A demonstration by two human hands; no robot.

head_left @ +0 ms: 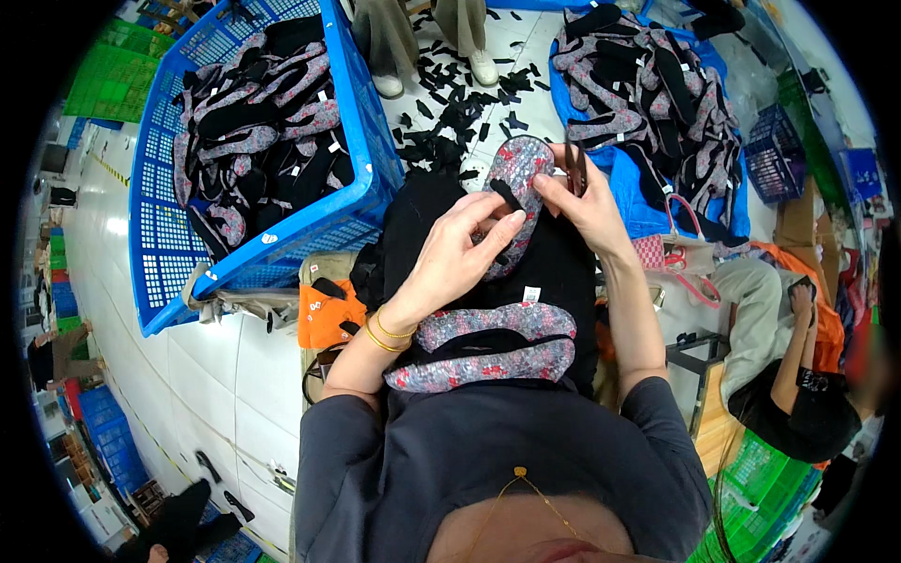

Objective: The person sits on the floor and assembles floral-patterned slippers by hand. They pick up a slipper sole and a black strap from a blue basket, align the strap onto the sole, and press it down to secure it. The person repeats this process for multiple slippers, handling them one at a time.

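A slipper [522, 161] with a grey sole patterned in red and a black edge is held up above my lap. My left hand [466, 236] is closed on its lower part, thumb and fingers near a narrow black strip [507, 195] that lies across the sole. My right hand [584, 205] grips the slipper's right edge with the thumb on the sole. Dark looped handles [575, 169], like those of small scissors, show at its fingers; the blades are hidden. Two more patterned slippers [483, 367] lie across my lap, near a white tag [532, 294].
A blue basket [368, 141] at left holds many similar slippers. Another slipper pile [648, 84] lies on blue sheeting at far right. Black scraps [450, 103] litter the floor near another person's shoes [482, 68]. A seated person [798, 394] is at right, beside a pink-handled bag [671, 251].
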